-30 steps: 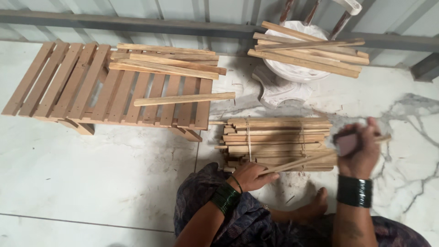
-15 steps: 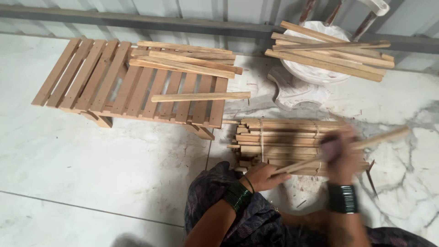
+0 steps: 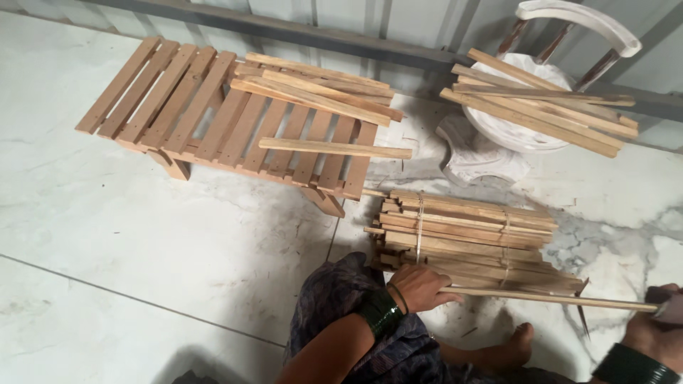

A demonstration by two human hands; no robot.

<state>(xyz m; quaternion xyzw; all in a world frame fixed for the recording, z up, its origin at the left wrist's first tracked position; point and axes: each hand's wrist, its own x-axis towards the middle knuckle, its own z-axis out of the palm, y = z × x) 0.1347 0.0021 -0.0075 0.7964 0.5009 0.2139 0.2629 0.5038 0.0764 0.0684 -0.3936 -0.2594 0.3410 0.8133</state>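
The left hand (image 3: 420, 286) pinches one end of a thin wooden strip (image 3: 548, 299), steadying it just in front of the tied slat bundle (image 3: 469, 238). The right hand (image 3: 658, 334), fingers closed, works a tool at its far end.
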